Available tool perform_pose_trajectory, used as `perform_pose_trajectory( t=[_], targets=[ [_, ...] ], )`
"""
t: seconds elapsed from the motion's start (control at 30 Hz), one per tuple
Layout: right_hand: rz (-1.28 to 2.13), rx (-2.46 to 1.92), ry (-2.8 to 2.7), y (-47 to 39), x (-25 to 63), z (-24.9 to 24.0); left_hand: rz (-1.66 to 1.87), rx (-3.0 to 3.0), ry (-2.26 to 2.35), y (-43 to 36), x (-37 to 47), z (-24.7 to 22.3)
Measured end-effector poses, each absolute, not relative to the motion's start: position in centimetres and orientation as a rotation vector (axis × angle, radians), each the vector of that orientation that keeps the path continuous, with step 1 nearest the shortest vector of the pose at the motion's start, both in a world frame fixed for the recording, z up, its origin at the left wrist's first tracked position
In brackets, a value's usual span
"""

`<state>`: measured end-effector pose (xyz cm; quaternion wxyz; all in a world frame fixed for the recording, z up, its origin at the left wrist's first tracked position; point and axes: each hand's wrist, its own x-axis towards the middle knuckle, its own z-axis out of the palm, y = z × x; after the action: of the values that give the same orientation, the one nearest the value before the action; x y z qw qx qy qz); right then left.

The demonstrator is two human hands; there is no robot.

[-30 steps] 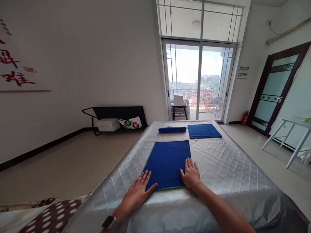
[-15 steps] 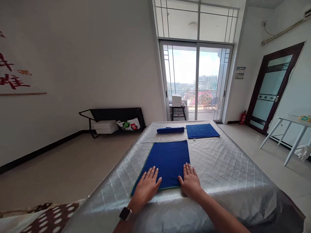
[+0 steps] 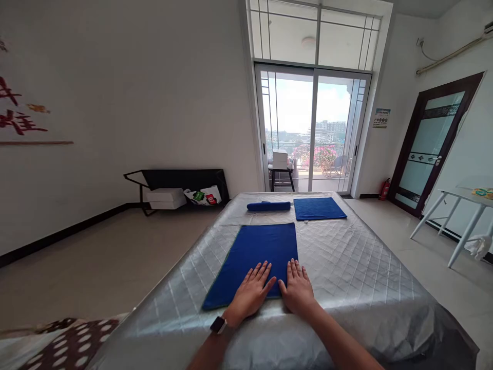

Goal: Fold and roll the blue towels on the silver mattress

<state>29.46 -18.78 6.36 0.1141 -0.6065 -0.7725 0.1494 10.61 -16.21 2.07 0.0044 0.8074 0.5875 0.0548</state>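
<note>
A blue cloth (image 3: 262, 246) with a thin green edge lies spread out on the silver quilted cover (image 3: 346, 267). My left hand (image 3: 252, 292) rests flat on its near part, fingers spread, a dark watch on the wrist. Close beside it, my right hand (image 3: 297, 288) lies palm down over the cloth's near right corner, fingers stretched out. Farther back are a rolled blue cloth (image 3: 268, 206) and, to its right, another flat blue cloth (image 3: 319, 208). Neither hand grips anything.
A black rack (image 3: 185, 187) with white boxes (image 3: 165, 198) stands by the left wall. Brown polka-dot fabric (image 3: 73, 345) lies at the lower left. At the right is a light table (image 3: 466, 198); glass sliding doors (image 3: 314, 128) are behind the covered surface.
My left hand has moved right across the cloth, closer to my right hand, uncovering the near left corner. My right hand has shifted slightly left. The view has turned a little.
</note>
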Motion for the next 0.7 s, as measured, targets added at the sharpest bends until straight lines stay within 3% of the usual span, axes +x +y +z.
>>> perform_pose_trajectory(
  t=[0.27, 0.7],
  targets=[
    [0.451, -1.776, -2.264, -18.6, 29.5, 6.3, -0.012, 2.335, 2.105, -18.6, 1.5, 2.3],
    [0.477, -1.809, -2.315, -18.7, 29.8, 7.2, 0.06, 2.124, 2.147, -20.2, 1.3, 3.3]
  ],
)
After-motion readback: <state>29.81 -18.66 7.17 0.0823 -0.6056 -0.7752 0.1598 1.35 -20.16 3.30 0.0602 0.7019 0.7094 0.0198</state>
